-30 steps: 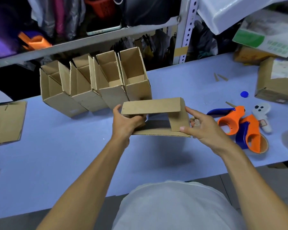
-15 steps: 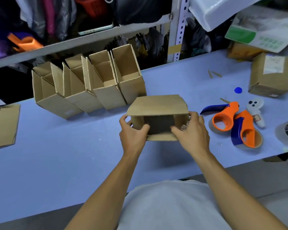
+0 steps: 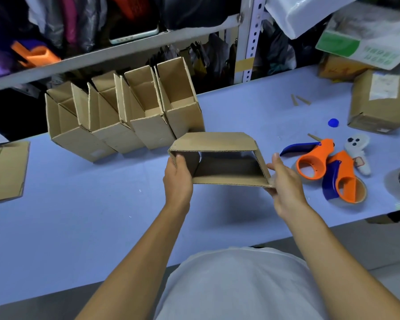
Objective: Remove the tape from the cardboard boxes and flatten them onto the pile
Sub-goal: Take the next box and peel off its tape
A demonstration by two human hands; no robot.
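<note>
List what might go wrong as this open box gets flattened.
1. The box is held only at its two ends, left hand and right hand; it may fold crooked or slip from either grip.
2. A row of open boxes stands just behind; a push forward could tip them.
3. The tape dispensers lie close beside the right hand and could get knocked.
</note>
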